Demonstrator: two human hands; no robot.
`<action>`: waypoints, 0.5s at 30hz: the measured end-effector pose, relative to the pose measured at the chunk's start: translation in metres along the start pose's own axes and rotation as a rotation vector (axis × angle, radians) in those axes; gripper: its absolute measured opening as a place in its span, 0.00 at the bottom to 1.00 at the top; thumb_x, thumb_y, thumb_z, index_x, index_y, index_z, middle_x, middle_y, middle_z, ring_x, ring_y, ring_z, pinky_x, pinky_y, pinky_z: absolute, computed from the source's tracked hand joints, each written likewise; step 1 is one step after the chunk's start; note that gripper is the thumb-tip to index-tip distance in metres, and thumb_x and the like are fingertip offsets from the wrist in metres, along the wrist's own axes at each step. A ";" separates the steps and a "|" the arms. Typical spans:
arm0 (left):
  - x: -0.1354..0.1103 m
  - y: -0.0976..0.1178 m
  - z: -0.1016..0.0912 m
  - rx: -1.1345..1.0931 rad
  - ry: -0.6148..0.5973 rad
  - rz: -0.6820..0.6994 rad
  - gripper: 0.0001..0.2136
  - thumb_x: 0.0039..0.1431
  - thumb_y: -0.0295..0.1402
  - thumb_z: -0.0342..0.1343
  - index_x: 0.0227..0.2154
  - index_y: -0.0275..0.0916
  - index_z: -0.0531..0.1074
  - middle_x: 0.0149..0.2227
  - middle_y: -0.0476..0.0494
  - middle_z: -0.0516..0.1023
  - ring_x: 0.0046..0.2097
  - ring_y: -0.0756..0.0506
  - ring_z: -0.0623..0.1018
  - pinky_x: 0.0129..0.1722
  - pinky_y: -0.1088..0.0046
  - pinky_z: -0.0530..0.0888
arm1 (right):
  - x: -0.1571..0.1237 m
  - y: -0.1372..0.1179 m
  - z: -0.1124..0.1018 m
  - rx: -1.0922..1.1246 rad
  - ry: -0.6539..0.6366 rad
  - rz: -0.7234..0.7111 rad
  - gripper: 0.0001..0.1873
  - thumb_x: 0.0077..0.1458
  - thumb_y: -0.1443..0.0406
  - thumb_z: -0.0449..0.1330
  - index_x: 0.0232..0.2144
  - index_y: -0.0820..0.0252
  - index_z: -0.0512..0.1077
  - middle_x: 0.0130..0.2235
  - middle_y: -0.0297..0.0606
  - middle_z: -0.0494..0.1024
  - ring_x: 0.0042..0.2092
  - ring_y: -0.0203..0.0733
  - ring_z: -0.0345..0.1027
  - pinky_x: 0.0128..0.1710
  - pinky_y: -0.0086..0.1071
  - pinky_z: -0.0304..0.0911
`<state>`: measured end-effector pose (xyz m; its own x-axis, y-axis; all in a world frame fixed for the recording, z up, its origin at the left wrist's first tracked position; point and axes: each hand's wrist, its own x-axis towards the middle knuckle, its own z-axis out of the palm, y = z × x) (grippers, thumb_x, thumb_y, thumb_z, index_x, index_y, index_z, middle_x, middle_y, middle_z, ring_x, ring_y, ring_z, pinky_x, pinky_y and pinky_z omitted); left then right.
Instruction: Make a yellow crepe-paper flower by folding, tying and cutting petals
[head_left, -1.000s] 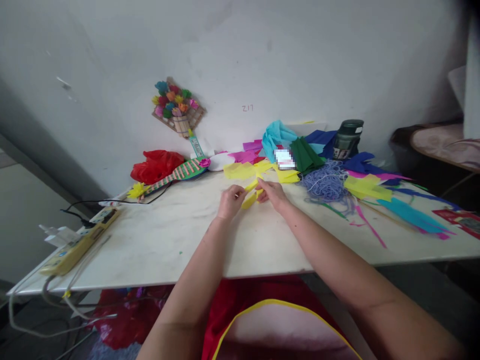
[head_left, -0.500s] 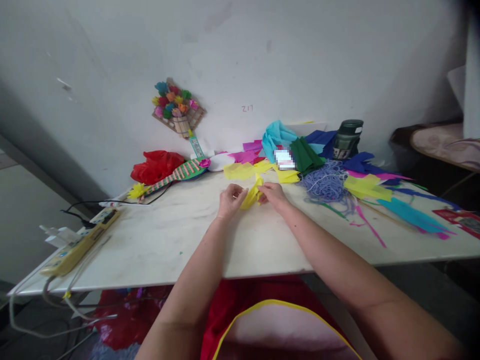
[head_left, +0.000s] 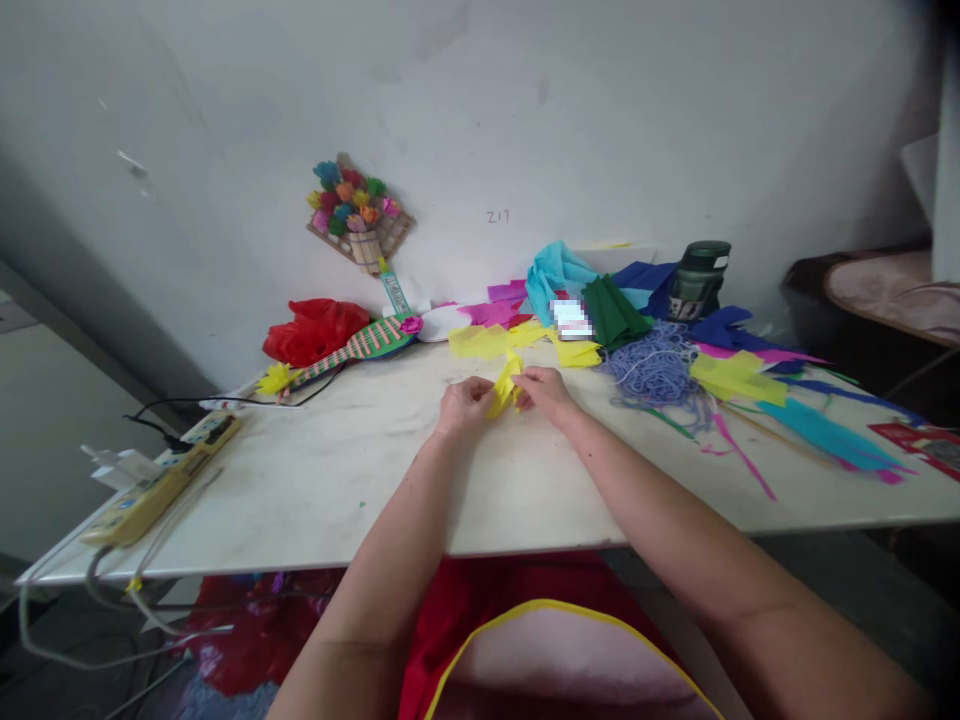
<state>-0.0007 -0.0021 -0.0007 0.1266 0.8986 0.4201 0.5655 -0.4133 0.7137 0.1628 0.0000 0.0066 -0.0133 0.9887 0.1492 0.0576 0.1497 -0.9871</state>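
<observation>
The folded yellow paper (head_left: 505,385) is a small, bright piece of thin sheet, creased and bunched rather than flat. It stands tilted, with its upper end pointing up toward the wall and its lower end close to the worktop (head_left: 337,470). It is pinched between the left hand (head_left: 463,405) and the right hand (head_left: 546,392), over the far middle of the worktop.

Bare table (head_left: 315,480) nearside; paper scraps (head_left: 735,375) and yarn (head_left: 656,362) crowd the far right.

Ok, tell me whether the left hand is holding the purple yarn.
No: left hand and right hand both pinch the yellow paper piece; the purple yarn lies apart to their right.
</observation>
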 end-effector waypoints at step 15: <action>0.003 -0.001 -0.004 -0.131 0.190 -0.025 0.13 0.50 0.41 0.51 0.29 0.36 0.73 0.28 0.44 0.77 0.31 0.49 0.75 0.33 0.75 0.68 | 0.000 -0.001 0.001 -0.041 0.124 -0.048 0.07 0.40 0.63 0.56 0.17 0.61 0.66 0.14 0.27 0.65 0.17 0.32 0.63 0.17 0.24 0.60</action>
<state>-0.0040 0.0004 0.0016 -0.0488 0.8702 0.4902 0.4546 -0.4177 0.7867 0.1619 0.0000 0.0076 0.1061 0.9731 0.2047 0.1011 0.1942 -0.9757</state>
